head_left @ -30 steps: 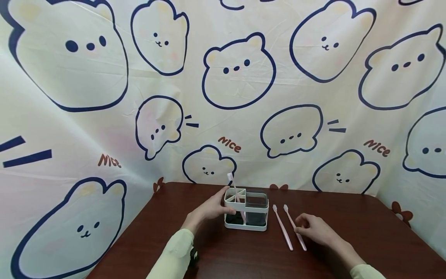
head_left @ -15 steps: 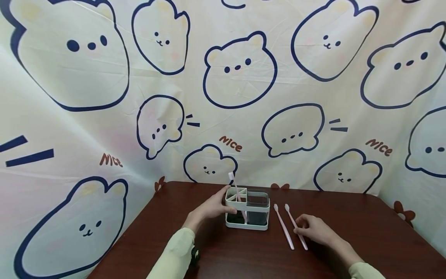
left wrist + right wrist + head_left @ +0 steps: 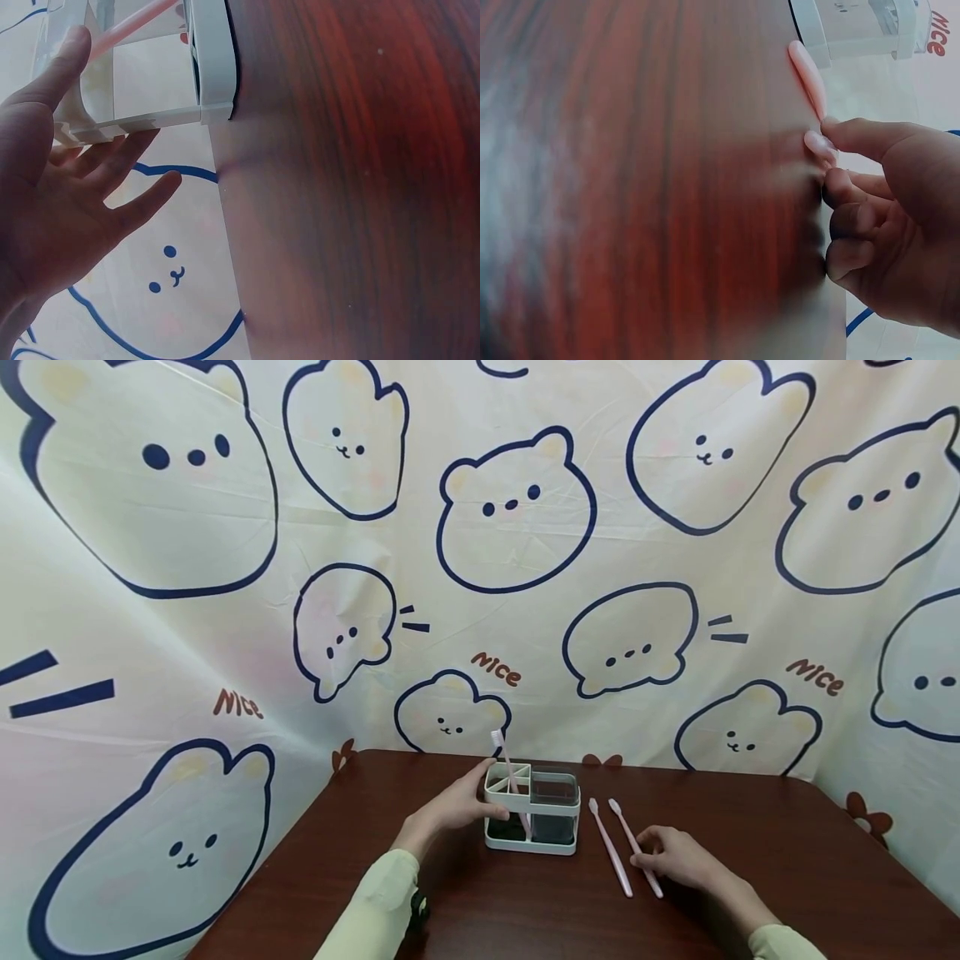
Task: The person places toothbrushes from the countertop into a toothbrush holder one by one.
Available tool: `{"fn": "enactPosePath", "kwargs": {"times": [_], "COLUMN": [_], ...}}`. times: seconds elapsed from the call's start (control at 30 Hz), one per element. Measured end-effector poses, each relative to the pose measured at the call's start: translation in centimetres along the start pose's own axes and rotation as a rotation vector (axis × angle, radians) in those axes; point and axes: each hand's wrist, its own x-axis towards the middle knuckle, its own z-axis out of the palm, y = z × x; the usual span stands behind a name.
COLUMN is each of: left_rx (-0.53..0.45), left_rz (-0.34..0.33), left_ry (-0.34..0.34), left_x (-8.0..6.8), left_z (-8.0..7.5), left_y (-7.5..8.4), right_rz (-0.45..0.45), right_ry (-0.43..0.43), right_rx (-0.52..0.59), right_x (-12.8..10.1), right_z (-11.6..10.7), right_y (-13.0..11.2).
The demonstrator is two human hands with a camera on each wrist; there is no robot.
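Note:
A white toothbrush holder with a dark base and a clear cup stands on the table. One pink toothbrush leans inside its divided left side, bristles up. My left hand grips the holder's left end, thumb in front and fingers behind, as the left wrist view shows. Right of the holder, two pink toothbrushes lie side by side: a nearer-left toothbrush and a right-hand toothbrush. My right hand pinches the right-hand one by its handle, thumb and index finger on either side; the other fingers are curled.
The brown wooden table extends around the items, its back edge against a cream cloth printed with bear faces. A dark band shows at the left wrist.
My right hand has shifted very slightly toward the table's front along the toothbrush handle. The left hand, holder and toothbrushes have hardly moved.

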Motion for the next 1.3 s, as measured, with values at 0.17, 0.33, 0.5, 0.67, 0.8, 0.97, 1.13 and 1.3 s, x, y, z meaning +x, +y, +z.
{"fn": "enactPosePath", "kwargs": {"times": [0.17,0.33,0.5,0.67,0.8,0.97,1.13,1.3], "left_rx": [0.0,0.001,0.008,0.012,0.011,0.005,0.005,-0.005], "left_rz": [0.002,0.0,0.004,0.002,0.004,-0.003,-0.002,-0.003], "left_ry": [-0.001,-0.002,0.002,0.004,0.004,0.003,0.001,-0.002], "left_x": [-0.1,-0.2,-0.1,-0.1,-0.1,-0.1,-0.2,-0.3], "left_z": [0.0,0.0,0.0,0.0,0.0,-0.1,-0.1,0.0], "left_y": [0.1,0.1,0.2,0.3,0.2,0.2,0.2,0.2], "right_rz": [0.036,0.046,0.064,0.07,0.056,0.027,0.003,-0.013], "right_ry": [0.009,0.015,0.036,0.071,0.085,0.132,0.171,0.19], "right_rx": [0.021,0.017,0.031,0.051,0.061,0.072,0.086,0.092], "right_x": [0.0,0.0,0.1,0.2,0.4,0.5,0.6,0.9], "right_z": [0.2,0.3,0.4,0.5,0.4,0.2,0.2,0.1], "right_y": [-0.3,-0.5,-0.5,-0.7,-1.0,-1.8,-2.5,-3.0]}}
